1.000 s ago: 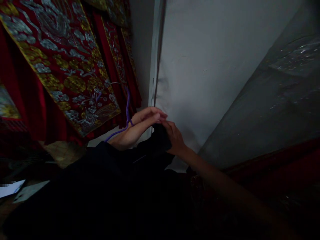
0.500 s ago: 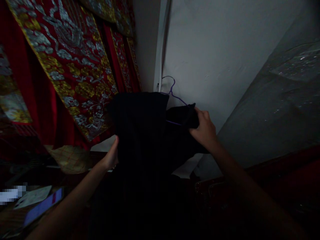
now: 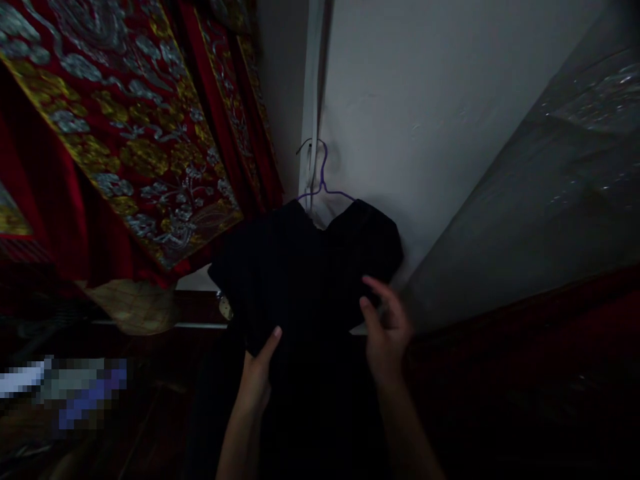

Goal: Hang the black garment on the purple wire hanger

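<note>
A dark short-sleeved top (image 3: 310,273) hangs on a purple wire hanger (image 3: 324,183), both shoulders spread over it and the hook showing above the neckline. My left hand (image 3: 260,373) grips the top's lower left side, thumb lying on the front and the other fingers hidden behind the cloth. At the right side of the top is my right hand (image 3: 389,333), its thumb and forefinger apart with nothing between them. Whether its fingertips touch the cloth is hard to make out in the dim light.
Red cloth with gold and silver embroidery (image 3: 150,147) hangs at the left. Behind the top stands a pale wall (image 3: 425,100) with a white vertical strip (image 3: 314,80). Clear plastic sheeting (image 3: 565,173) covers the right. Blurred-out items (image 3: 85,393) lie at lower left.
The top's right shoulder now sits over the hanger, which has shifted left and stands level. My right hand has let go of the cloth and moved down; my left hand has moved down and right.
</note>
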The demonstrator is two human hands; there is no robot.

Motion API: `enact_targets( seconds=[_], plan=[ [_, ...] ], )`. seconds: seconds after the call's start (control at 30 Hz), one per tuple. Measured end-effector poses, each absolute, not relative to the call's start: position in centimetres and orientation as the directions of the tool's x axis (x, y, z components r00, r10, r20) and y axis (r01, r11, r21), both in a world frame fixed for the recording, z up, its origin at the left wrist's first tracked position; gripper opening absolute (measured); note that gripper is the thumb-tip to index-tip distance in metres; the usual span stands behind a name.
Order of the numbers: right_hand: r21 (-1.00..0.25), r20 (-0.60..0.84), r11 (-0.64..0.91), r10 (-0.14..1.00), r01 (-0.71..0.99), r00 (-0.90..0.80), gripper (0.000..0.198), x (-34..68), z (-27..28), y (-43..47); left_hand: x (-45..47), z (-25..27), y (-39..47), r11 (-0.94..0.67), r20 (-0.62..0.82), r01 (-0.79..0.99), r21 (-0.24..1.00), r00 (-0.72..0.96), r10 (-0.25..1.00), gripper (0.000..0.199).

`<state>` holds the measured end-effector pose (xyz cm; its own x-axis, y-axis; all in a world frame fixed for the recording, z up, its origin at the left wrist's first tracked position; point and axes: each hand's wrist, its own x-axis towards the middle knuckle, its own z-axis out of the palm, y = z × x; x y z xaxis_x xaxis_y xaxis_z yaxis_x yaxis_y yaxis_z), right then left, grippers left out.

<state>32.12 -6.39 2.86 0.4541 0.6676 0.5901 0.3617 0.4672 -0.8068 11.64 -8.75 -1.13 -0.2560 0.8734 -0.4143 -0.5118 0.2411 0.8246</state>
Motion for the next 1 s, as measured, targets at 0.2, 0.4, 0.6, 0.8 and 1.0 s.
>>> enact_targets(
  seconds=[0.2,0.4,0.6,0.8,1.0],
  plan=[
    [-0.995,-0.003,0.022,0.969,-0.096,0.249,0.044,27.6,-3.3,-7.8,11.3,-0.4,-9.9,0.31,-0.421,-0.441,0.842,-0.18,0.889,0.049],
    [-0.996,0.083,0.086,0.994,-0.026,0.074,0.028,27.3,-0.7,-5.8,10.5,-0.3,-11.0,0.294,-0.39,-0.378,0.878,-0.211,0.896,0.051],
    [-0.997,0.057,0.063,0.994,-0.054,0.097,0.017,27.5,-0.7,-6.2,10.3,-0.3,-10.9,0.277,-0.371,-0.343,0.898,-0.25,0.894,0.057],
    [-0.997,0.069,0.071,0.995,-0.025,0.069,0.022,28.0,-0.6,-6.9,8.9,-1.6,-9.4,-0.223,0.319,0.233,0.947,-0.583,0.747,0.087],
    [-0.999,0.007,0.005,0.999,-0.048,-0.042,0.019,26.3,0.0,-7.8,12.2,-2.4,-9.9,-0.273,0.325,0.262,0.926,-0.182,0.928,0.049]
  ],
)
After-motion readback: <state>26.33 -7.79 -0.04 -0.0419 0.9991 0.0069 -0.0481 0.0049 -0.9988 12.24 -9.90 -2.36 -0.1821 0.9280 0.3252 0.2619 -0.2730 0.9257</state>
